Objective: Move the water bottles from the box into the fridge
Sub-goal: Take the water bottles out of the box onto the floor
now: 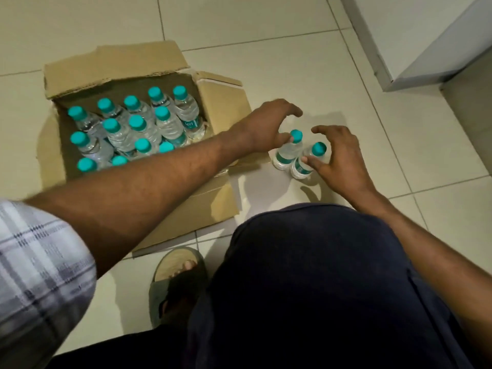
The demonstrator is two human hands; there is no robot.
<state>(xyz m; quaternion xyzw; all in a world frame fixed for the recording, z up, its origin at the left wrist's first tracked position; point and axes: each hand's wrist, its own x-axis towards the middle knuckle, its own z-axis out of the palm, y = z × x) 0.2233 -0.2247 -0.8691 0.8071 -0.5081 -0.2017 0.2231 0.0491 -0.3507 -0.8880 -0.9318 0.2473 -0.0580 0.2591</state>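
Observation:
An open cardboard box (111, 65) sits on the tiled floor, holding several clear water bottles (138, 123) with teal caps, all upright. Just right of the box, two more bottles stand side by side on the floor: the left one (288, 150) and the right one (302, 167). My left hand (266, 126) reaches across the box's flap; its thumb touches the left bottle's neck while its fingers are spread above and apart from it. My right hand (338, 161) arches over the right bottle, thumb against its neck and fingers off the cap.
A white and grey cabinet body, perhaps the fridge (426, 49), stands at the upper right. My knee in dark trousers (319, 262) fills the lower middle, and my sandalled foot (175, 275) sits by the box's near flap. Pale floor tiles (292, 62) surround everything.

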